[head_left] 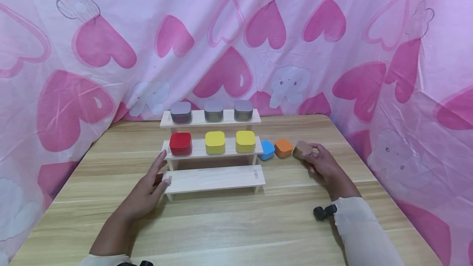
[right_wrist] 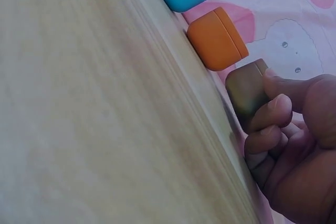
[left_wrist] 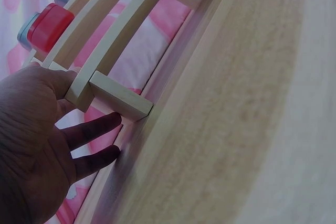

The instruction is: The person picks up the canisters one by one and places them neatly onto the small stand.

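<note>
As the L hand (head_left: 145,194) lies against the L end of the rack (head_left: 221,179), R hand (head_left: 327,169) has the brown tin (head_left: 302,150) pinched btwn thumb & curled fingers, out on the R side of the desk (head_left: 236,233). Thumb's at the lid end, fingertips tucked on the near side, per R wrist cam; whether the tin bears on the desk or sits just above it, can't tell. Next along, orange tin (head_left: 283,147) just L of the brown, then blue tin (head_left: 267,150), just beside the R end of the mid tier (head_left: 198,145). Over to the L hand: fingers loosely spread, fairly straight, thumb on the L end of the front tier (head_left: 207,176), index up by the mid tier; it's touching wood rather than gripping it. L wrist cam has two fingers stretched out near a rack leg (left_wrist: 118,95). Mid tier carries the red tin (head_left: 180,144) at L, then two yellow tins (head_left: 215,142), ctr & R. Top tier (head_left: 198,116), at the back: three grey tins (head_left: 213,111), spaced in a row. Pale sleeve (head_left: 366,229) on the R arm, small black gadget (head_left: 325,212) by its cuff. Behind it all, pink cloth (head_left: 148,7) w/ hearts (head_left: 327,19).
</note>
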Tool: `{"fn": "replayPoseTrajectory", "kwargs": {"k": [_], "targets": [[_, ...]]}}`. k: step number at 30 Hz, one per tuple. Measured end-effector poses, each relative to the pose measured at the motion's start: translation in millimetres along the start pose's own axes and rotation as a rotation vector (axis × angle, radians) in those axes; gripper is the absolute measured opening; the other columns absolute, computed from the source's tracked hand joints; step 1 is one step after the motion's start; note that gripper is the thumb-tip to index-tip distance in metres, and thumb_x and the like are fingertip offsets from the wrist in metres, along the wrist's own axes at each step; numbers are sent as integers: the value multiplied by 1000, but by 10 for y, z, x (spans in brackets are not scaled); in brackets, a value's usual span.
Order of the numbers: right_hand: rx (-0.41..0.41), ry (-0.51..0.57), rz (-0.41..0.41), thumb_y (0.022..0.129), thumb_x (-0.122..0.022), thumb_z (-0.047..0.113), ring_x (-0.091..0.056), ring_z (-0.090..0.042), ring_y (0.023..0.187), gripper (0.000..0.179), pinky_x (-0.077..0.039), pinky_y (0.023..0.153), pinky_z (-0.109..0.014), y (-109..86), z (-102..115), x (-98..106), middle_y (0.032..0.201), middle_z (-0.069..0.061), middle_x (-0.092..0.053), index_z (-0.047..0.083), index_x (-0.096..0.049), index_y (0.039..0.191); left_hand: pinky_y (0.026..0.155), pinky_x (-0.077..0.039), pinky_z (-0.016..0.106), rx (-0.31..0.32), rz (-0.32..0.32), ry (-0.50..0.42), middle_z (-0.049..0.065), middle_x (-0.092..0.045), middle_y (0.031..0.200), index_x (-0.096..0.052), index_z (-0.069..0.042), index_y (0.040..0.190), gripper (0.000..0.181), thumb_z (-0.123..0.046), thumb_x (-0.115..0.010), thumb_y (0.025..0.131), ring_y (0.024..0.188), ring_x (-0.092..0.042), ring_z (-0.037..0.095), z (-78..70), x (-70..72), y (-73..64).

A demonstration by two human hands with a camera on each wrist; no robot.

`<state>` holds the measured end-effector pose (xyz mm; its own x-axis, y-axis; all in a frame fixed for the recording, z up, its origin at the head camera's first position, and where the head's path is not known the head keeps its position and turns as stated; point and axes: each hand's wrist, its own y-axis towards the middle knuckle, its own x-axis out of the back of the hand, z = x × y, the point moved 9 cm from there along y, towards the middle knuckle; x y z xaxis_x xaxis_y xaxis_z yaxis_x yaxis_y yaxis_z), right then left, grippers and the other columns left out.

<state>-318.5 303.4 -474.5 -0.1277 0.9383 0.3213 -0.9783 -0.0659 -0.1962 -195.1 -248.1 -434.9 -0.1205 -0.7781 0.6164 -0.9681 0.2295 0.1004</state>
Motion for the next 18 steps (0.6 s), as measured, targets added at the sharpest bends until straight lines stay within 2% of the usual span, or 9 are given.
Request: {"fn": "replayPoseTrajectory", "kwargs": {"k": [3, 5, 9, 12, 14, 18], "targets": [[-20, 6, -17, 116, -56, 31, -49, -6, 60, 63, -46, 53, -22, -12, -1, 11, 127, -19, -61, 11, -26, 168, 114, -51, 67, 3, -1, -3, 26, -24, 180, 5, -43, 175, 95, -19, -61, 112, 145, -55, 59, -6, 6, 4], [-41, 8, -36, 115, -56, 34, -53, -8, 68, 65, -47, 57, -22, -23, 3, 23, 136, -23, -58, 12, -25, 168, 114, -52, 67, 3, 1, -8, 27, -24, 180, 6, -44, 175, 95, -19, -61, 112, 145, -55, 59, -14, 10, 3], [-45, -47, -69, 115, -56, 41, -66, -20, 106, 72, -54, 83, -22, -52, 58, 58, 151, -27, -55, 12, -22, 171, 113, -52, 67, 2, 4, -16, 27, -24, 179, 5, -44, 175, 95, -20, -61, 112, 144, -56, 59, -25, 11, 0], [-16, -113, -85, 115, -53, 47, -63, -28, 128, 77, -53, 101, -28, -81, 136, 74, 154, -29, -56, 10, -18, 172, 113, -52, 68, 4, 6, -16, 27, -24, 179, 6, -44, 175, 95, -20, -61, 112, 144, -55, 60, -22, 11, -2], [14, -135, -101, 115, -52, 47, -65, -28, 125, 77, -54, 99, -28, -104, 202, 76, 148, -28, -62, 10, -17, 172, 114, -52, 68, 8, 6, -12, 27, -24, 179, 6, -44, 175, 95, -20, -61, 113, 145, -55, 60, -17, 12, -3], [81, -128, -142, 115, -56, 41, -64, -15, 93, 76, -55, 76, -24, -166, 357, 58, 114, -18, -71, 8, -18, 172, 114, -50, 69, 11, 6, -9, 27, -23, 180, 6, -44, 175, 94, -20, -61, 113, 145, -54, 60, -18, 10, -3]]}}
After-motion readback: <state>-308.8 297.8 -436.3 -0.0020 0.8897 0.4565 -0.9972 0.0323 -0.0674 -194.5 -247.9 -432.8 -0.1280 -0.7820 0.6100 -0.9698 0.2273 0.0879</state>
